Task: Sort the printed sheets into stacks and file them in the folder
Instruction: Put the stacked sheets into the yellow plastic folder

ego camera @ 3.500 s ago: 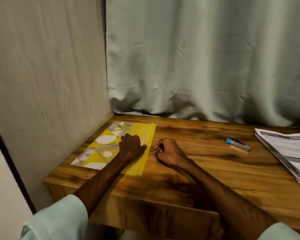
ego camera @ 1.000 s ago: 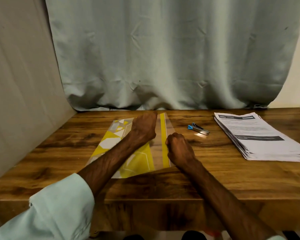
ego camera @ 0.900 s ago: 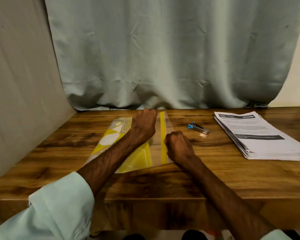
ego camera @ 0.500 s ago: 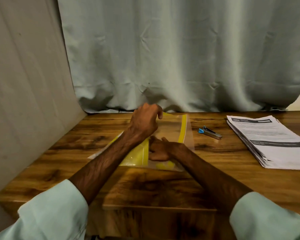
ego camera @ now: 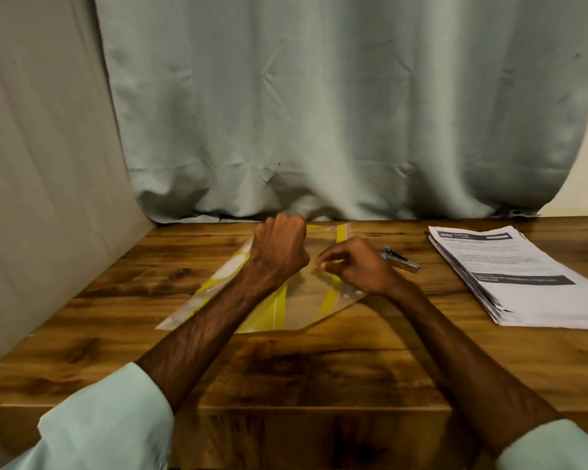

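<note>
- Your left hand (ego camera: 279,247) is clenched into a fist at the far edge of the folder (ego camera: 302,310), gripping its clear cover.
- Your right hand (ego camera: 360,266) pinches the same cover, thumb against fingertips, over the folder's right side.
- The folder lies on the table (ego camera: 319,368).
- The printed sheets (ego camera: 523,276) are stacked well to the right of the folder, and the stapler (ego camera: 403,262) lies between them.

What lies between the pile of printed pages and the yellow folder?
Only a small stapler, lying on the table between the printed sheets and the folder, just behind the right hand. Sheets could likely pass over it.
</note>
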A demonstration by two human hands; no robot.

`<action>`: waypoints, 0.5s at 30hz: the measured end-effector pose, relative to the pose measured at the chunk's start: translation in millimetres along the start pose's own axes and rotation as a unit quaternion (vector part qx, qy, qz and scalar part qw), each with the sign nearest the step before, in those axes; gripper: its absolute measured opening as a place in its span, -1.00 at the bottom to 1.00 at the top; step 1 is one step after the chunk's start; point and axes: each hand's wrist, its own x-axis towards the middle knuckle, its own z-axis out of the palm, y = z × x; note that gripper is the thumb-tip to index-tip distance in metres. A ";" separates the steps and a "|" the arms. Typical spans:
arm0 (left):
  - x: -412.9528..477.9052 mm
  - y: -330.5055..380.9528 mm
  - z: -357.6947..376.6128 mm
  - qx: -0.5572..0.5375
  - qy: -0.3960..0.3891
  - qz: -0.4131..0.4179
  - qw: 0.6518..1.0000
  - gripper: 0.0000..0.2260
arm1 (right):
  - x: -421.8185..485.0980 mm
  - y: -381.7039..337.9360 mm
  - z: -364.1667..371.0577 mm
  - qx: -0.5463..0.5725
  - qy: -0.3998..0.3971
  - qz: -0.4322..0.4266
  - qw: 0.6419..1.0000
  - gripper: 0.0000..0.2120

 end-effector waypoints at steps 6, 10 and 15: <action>-5.6 32.5 21.2 0.021 -0.037 0.030 0.999 -0.73 | -77.9 80.6 -108.0 -0.039 0.255 0.173 0.950 -0.88; -5.6 61.7 33.4 0.023 -0.062 0.041 0.997 -0.71 | -119.6 136.2 -152.6 -0.148 0.284 0.301 0.898 -0.78; -5.2 76.8 48.2 0.054 -0.066 0.036 0.996 -0.71 | -148.4 183.3 -179.9 -0.209 0.215 0.470 0.830 -0.34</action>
